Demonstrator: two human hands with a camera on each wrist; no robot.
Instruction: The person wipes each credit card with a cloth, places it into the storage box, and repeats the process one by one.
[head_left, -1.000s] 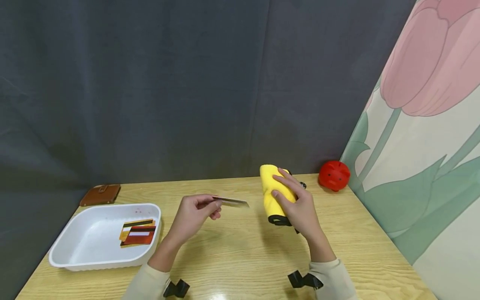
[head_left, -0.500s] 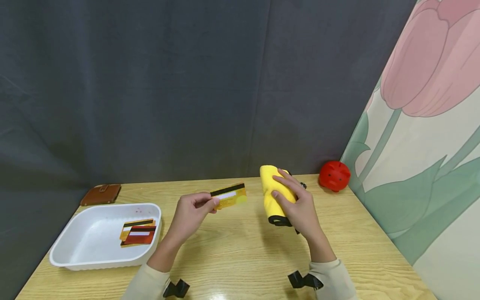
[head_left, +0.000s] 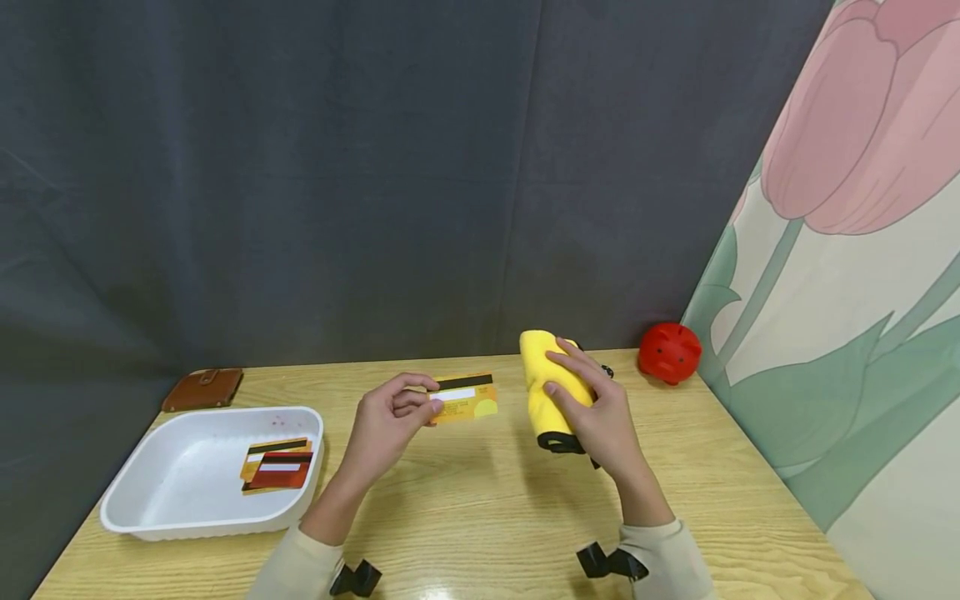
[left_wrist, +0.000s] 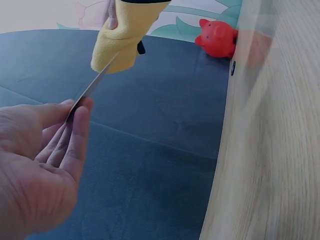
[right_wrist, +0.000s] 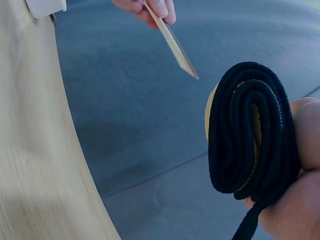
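Between thumb and fingers, my left hand (head_left: 388, 421) pinches a yellow bank card (head_left: 468, 398) by its left end. The card's black stripe and white strip face the head camera; in the left wrist view the card (left_wrist: 92, 86) shows nearly edge-on. My right hand (head_left: 596, 408) grips a folded yellow cloth (head_left: 543, 379) with black edging, held above the table to the right of the card. The right wrist view shows the cloth's rolled layers (right_wrist: 250, 135) end-on, a gap away from the card (right_wrist: 172, 45).
A white tray (head_left: 172, 529) at the left holds several bank cards (head_left: 277, 471), one red on top. Behind it lies a brown wallet (head_left: 202, 390). A red piggy bank (head_left: 669, 353) sits at the table's back right corner. A dark curtain (head_left: 337, 183) closes off the back.
My left hand has turned the card from nearly edge-on to showing its striped face, then levelled it slightly lower. The right hand and the cloth have hardly moved.
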